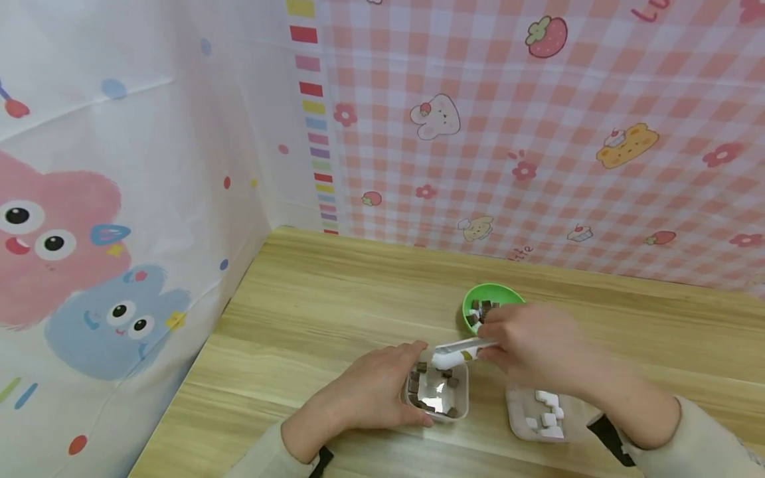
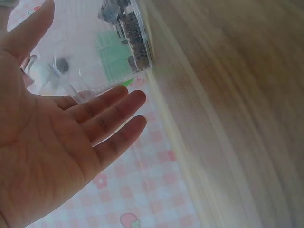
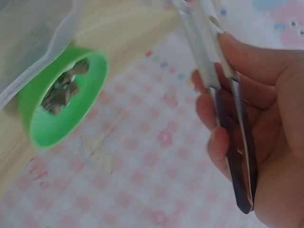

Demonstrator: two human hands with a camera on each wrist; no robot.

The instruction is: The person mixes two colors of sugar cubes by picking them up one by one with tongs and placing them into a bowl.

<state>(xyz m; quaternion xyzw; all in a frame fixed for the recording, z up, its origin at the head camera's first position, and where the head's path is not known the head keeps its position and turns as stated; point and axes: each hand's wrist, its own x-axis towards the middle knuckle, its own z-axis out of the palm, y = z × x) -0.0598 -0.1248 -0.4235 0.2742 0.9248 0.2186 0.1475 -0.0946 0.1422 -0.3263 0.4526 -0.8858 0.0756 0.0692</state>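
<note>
My left hand [image 1: 373, 388] holds a clear square plastic box [image 1: 463, 398] between thumb and fingers, thumb at its near side. Several small brown cubes [image 1: 414, 385] lie along the walls inside. In the left wrist view the other fingers stretch out beneath the box [image 2: 80, 28]. My right hand [image 1: 538, 342] grips metal tongs with white tips [image 1: 452, 357], angled over the box's far edge. The right wrist view shows the tongs [image 3: 232, 123] lying across the palm with fingers around them, their two arms slightly apart.
Behind the right hand stands a green bowl [image 1: 493, 291] with brown and white pieces in it. A second plastic box [image 1: 520, 425] with several white cubes sits under the right forearm. A pink checked cloth [image 1: 502, 166] hangs along the wooden table's [image 1: 323, 285] back edge.
</note>
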